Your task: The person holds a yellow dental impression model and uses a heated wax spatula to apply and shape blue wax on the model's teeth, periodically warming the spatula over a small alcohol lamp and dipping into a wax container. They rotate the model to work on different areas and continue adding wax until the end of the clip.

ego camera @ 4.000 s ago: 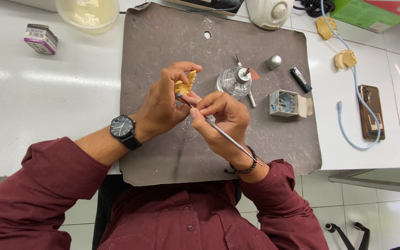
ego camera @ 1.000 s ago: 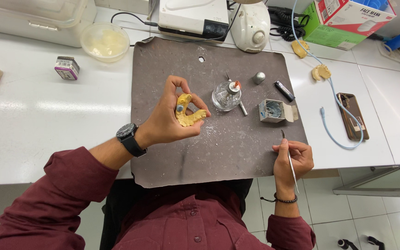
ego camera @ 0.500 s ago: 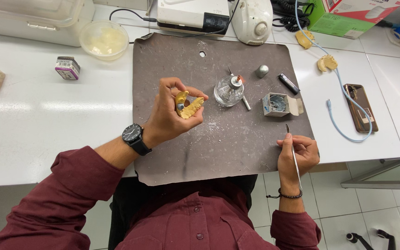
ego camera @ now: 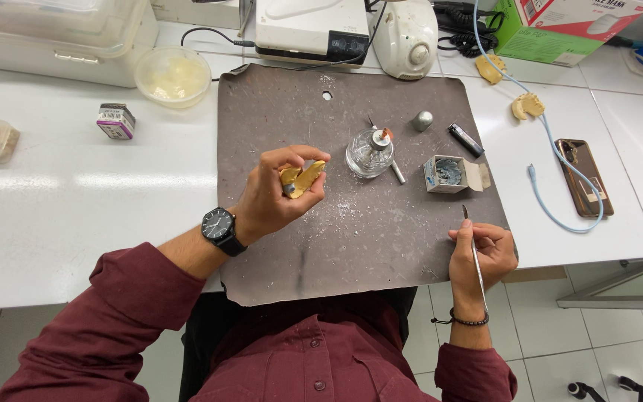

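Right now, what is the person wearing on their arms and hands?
Both arms have long dark red sleeves. The left wrist has a black watch with a round dark face. The right wrist has a thin dark beaded bracelet. The left hand and right hand are bare, no gloves.

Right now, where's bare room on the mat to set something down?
Bare: mat between left hand and right hand; also its far left part near the hole. Crowded: glass burner, lighter, small box.
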